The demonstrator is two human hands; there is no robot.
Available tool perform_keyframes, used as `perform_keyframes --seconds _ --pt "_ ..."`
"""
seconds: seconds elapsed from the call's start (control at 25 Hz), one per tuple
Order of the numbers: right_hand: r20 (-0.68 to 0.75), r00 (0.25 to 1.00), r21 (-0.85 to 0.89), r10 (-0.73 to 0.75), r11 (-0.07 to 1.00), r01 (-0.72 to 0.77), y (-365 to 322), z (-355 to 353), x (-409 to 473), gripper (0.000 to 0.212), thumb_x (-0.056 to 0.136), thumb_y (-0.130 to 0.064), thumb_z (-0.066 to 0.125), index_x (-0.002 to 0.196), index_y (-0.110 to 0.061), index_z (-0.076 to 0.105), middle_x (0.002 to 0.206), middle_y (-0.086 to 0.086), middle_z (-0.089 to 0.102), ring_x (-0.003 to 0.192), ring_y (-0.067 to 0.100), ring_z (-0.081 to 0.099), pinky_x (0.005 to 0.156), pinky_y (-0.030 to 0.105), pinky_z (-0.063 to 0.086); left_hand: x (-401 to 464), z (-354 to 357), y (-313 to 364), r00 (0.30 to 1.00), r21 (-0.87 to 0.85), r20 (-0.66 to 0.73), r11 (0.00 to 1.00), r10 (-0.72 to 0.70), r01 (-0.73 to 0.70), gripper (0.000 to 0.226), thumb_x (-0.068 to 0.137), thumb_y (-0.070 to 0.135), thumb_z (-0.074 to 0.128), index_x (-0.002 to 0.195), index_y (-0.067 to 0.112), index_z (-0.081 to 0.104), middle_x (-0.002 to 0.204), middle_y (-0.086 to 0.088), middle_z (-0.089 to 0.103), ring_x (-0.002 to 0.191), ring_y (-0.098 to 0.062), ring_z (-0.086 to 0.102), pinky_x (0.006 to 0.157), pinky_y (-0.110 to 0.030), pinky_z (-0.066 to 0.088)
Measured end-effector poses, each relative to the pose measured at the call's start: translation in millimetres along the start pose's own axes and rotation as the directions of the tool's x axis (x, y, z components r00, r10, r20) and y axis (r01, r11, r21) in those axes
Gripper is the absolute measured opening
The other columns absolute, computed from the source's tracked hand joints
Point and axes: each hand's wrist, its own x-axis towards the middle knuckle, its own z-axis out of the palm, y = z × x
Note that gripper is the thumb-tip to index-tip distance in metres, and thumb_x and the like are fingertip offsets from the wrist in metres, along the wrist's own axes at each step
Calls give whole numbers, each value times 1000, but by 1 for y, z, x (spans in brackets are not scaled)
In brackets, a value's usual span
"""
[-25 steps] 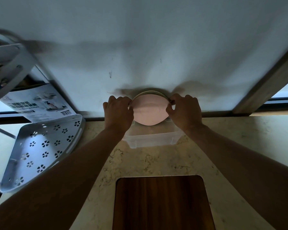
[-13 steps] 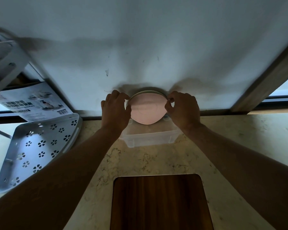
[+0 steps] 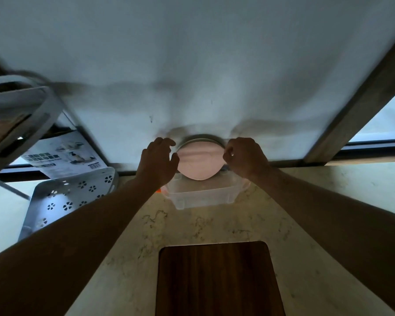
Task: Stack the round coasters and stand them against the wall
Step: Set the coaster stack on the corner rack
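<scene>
A stack of round coasters (image 3: 200, 161) stands on edge against the white wall (image 3: 214, 65). Its pink face is turned toward me, and a pale green rim shows behind its top. My left hand (image 3: 156, 161) holds the stack's left edge with thumb and curled fingers. Pinching the right edge is my right hand (image 3: 245, 157). The stack's lower edge sits at the far side of a clear plastic container (image 3: 201, 197). I cannot tell whether it rests inside the container or behind it.
A dark wooden cutting board (image 3: 217, 279) lies on the marble counter (image 3: 328, 224) in front of me. A white perforated corner shelf (image 3: 66, 197) and a printed leaflet (image 3: 62, 156) stand at the left. A wooden window frame (image 3: 356, 106) rises at the right.
Both hands stay on the coaster stack at the wall. The view has tilted slightly, so the stack and hands sit a little lower in frame.
</scene>
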Motion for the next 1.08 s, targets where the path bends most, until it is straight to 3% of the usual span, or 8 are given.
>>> perform_keyframes --seconds 0.12,0.28,0.4,0.6,0.68,0.76,0.92,1.08 --pt "41 999 48 -27 999 25 -17 -17 -13 14 85 -14 61 89 -10 74 93 10 72 88 28 65 82 38 51 -17 -26 8 1000 -9 19 1000 20 -20 31 88 15 62 118 7 60 109 -14 63 91 -33 64 87 -48 51" --pt "52 992 183 -115 978 104 -62 -27 -37 13 83 -15 65 93 -15 73 96 4 73 84 17 63 75 23 44 -49 -72 12 999 2 5 999 -46 46 35 90 18 58 124 10 56 119 -13 60 103 -30 62 91 -46 50" --pt "97 971 237 -219 952 191 -115 -33 -55 12 84 -20 64 93 -18 72 97 2 73 89 17 64 80 29 50 -74 -121 11 994 14 -54 996 -92 93 35 92 21 56 125 13 56 122 -10 60 107 -28 60 89 -39 49" --pt "124 965 360 -232 917 174 -204 -44 -80 20 81 -20 62 99 -19 71 100 -1 73 85 11 63 71 21 44 -116 -209 14 995 84 -97 996 -10 19 32 92 22 55 123 15 58 125 -7 59 110 -25 58 91 -43 51" --pt "120 965 398 -234 902 170 -238 -50 -87 19 83 -21 63 99 -18 72 101 -1 74 83 8 61 65 13 40 -135 -245 9 990 135 -136 991 34 -16 25 91 20 56 113 11 63 116 -10 63 100 -27 62 82 -42 54" --pt "114 962 394 -249 900 187 -271 -53 -92 17 84 -23 62 96 -16 73 102 0 75 88 10 64 68 16 40 -154 -276 1 980 170 -185 985 66 -35 18 90 20 55 98 8 67 101 -11 66 83 -26 64 69 -39 55" --pt "188 965 485 -184 872 71 -326 -50 -99 31 92 -38 57 83 -12 72 87 6 75 75 18 68 71 30 53 -183 -316 -27 964 335 -239 942 120 -34 27 86 33 50 90 12 67 88 -8 68 77 -24 59 68 -36 52" --pt "288 957 703 44 669 -242 -371 -46 -96 49 88 -59 61 77 -12 66 69 4 74 56 16 72 59 32 62 -192 -327 -58 974 360 -225 932 39 46 44 81 35 67 116 9 61 116 -13 62 107 -32 55 88 -44 49"
